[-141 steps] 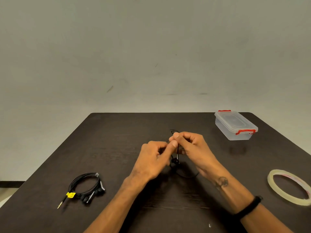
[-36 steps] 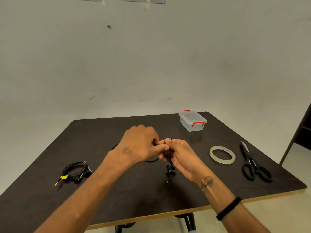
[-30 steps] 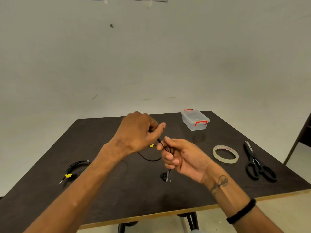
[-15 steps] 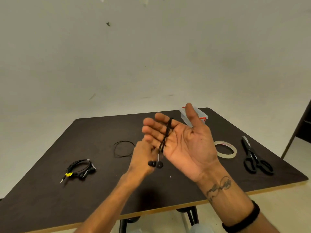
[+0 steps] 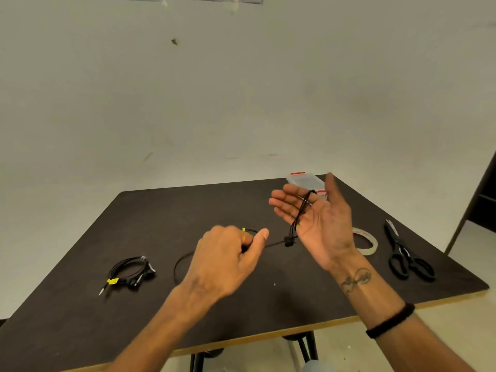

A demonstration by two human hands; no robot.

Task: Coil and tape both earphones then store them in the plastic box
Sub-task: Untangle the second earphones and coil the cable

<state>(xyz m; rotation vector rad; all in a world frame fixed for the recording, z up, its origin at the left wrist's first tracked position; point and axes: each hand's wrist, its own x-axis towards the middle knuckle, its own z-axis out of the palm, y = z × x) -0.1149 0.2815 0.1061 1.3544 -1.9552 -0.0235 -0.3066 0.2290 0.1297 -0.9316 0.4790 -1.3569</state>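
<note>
Earphone cord (image 5: 300, 214) crosses flat right hand (image 5: 319, 221); yellow tag (image 5: 243, 229) unreadable.

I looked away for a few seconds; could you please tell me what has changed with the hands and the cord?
The right hand opened palm up, cord looped across its fingers. The left hand pinches the cord lower, now drawn off to the left. Coiled earphone, tape roll, scissors and plastic box stayed put.

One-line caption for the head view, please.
Left hand pulls earphone cable looped across open right hand; coiled earphone lies on table.
</note>
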